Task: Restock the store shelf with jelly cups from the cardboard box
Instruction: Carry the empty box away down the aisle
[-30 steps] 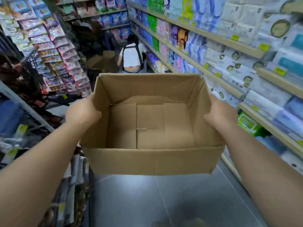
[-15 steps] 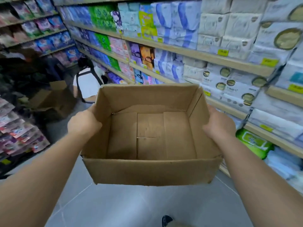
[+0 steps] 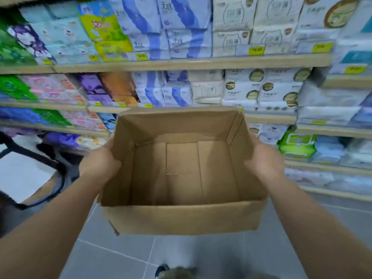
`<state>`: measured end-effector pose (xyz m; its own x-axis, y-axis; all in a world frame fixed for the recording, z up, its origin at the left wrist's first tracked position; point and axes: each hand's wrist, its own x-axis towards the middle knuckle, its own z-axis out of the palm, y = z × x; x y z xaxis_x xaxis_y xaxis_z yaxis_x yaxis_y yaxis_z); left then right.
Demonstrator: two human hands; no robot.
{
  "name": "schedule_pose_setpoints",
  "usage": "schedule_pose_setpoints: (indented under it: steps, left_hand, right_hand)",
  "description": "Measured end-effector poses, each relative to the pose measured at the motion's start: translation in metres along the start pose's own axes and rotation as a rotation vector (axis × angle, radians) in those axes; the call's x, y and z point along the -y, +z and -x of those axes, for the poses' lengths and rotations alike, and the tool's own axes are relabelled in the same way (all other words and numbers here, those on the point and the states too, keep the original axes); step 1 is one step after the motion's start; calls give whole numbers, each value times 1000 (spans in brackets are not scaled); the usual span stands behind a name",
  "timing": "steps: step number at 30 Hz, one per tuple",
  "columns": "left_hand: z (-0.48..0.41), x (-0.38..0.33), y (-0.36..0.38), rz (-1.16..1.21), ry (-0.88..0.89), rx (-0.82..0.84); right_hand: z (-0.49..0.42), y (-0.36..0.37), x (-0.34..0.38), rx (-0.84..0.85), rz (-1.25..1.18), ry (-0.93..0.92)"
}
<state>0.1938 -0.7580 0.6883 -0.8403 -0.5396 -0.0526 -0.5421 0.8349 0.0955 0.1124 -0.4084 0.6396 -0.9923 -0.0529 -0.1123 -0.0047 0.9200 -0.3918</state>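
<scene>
Brown cardboard box [image 3: 182,172] empty; your left hand [image 3: 99,166], right hand [image 3: 265,162] fingers clamp its walls; flimsy walls may buckle, slip.

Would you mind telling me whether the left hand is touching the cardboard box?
Touching. The head view shows the left hand pressed against the left wall of the cardboard box.
</scene>
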Motion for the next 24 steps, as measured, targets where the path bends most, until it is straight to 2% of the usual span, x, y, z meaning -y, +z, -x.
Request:
schedule_pose_setpoints:
  steps: [6,12,17,24]
  left_hand:
    - [-73,28,38,-35,146,134]
    - [-121,33,128,-25,228,249]
    - [-174,42,263,11,230,351]
    - [-231,62,476,-51,240,325]
  right_hand:
    - [14,60,30,-13,-80,207]
    - [-16,127,17,89,-5,314]
    - [-70,236,-16,128,40,343]
    - [-137,432,-77,135,99,346]
